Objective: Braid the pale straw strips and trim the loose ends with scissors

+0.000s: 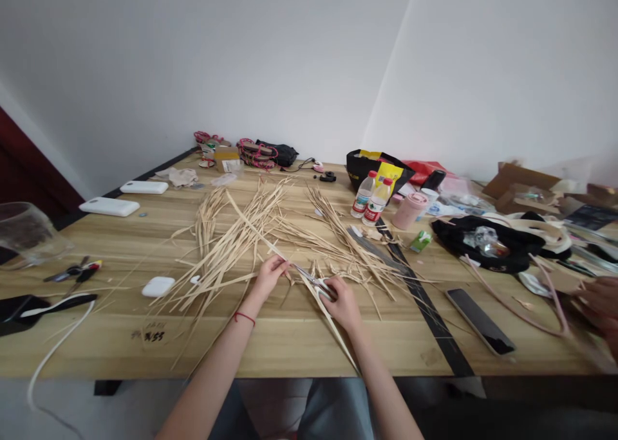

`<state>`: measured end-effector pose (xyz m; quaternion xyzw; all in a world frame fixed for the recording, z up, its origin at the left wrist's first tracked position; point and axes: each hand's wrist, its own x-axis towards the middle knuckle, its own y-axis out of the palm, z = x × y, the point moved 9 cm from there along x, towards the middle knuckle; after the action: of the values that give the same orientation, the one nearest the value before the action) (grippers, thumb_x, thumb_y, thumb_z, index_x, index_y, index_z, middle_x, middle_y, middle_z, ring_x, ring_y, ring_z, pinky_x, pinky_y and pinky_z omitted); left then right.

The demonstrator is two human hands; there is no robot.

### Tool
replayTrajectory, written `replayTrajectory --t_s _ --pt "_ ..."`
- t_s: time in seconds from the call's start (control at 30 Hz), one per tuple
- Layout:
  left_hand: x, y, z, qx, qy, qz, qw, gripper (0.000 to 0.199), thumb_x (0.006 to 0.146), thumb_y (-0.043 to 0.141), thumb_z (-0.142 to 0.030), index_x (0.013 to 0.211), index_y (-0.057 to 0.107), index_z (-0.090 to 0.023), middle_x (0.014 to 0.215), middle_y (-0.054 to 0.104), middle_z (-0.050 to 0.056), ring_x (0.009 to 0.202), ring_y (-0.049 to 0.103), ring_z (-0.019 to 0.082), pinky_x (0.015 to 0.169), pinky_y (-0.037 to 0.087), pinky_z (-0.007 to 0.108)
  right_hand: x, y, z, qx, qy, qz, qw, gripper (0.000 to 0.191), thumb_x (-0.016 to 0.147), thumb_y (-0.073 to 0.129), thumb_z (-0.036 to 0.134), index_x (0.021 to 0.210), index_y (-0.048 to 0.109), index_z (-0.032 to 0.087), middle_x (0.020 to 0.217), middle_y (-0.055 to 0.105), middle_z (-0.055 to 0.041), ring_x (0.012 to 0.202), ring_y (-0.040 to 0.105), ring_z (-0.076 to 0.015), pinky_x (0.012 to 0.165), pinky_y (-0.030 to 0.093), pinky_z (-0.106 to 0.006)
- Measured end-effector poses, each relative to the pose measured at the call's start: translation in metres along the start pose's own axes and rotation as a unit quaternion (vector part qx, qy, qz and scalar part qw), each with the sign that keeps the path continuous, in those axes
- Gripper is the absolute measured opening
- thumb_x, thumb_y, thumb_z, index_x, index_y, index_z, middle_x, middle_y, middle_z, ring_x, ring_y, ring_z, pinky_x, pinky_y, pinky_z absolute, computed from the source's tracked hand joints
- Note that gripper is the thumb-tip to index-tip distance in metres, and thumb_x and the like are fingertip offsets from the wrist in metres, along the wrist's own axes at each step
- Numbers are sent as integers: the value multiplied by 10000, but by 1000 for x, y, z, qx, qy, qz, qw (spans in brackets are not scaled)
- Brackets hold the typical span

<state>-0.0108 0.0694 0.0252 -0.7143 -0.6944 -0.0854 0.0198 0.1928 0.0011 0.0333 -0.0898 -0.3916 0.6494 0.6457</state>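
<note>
My left hand [271,275], with a red cord round its wrist, pinches a long pale flat straw strip [257,231] near the middle of the table. The strip runs up to the left. My right hand [342,300] is closed round the handles of a pair of scissors [316,280], whose blades point left toward the pinching fingers and lie along the strip. More of the pale strip slants below the scissors to the table's front edge. Whether the blades are closed on it I cannot tell. Loose straw strips [232,247] lie in heaps around and beyond both hands.
Two water bottles [375,202], a pink cup [410,210] and a black-yellow bag [376,163] stand behind on the right. A phone [480,321] lies right, a white earphone case [158,287] left. Another person's hand [599,302] shows at the far right.
</note>
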Motion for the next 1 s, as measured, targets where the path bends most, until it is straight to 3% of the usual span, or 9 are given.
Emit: replayTrajectory --t_s 0.33,0.5,0.7,1.0 --pt "0 5 1 19 1 25 999 238 678 695 -360 716 621 -137 647 616 10 565 528 107 584 448 233 0 0 -1 3 -3 0 1000 175 757 601 261 919 609 195 833 609 -58 759 592 -190 694 475 -297" --pt "1 -1 3 -5 -4 1 1000 244 694 678 -369 748 602 -143 706 638 20 552 521 97 541 421 218 -1 0 -5 5 6 2 1000 175 760 602 268 920 614 198 854 609 -58 771 595 -191 698 473 -297" --pt "3 -5 6 -3 0 -10 1000 248 685 680 -377 706 588 -148 609 581 -12 531 502 94 530 411 211 -1 0 -5 3 8 0 1000 159 750 598 257 897 612 196 833 606 -51 762 593 -187 695 472 -295" --pt "0 5 9 36 4 24 999 234 692 669 -373 732 614 -150 682 617 9 581 537 112 591 463 239 1 1 -1 -20 6 4 1000 189 748 599 272 920 610 193 845 608 -56 762 598 -189 695 474 -294"
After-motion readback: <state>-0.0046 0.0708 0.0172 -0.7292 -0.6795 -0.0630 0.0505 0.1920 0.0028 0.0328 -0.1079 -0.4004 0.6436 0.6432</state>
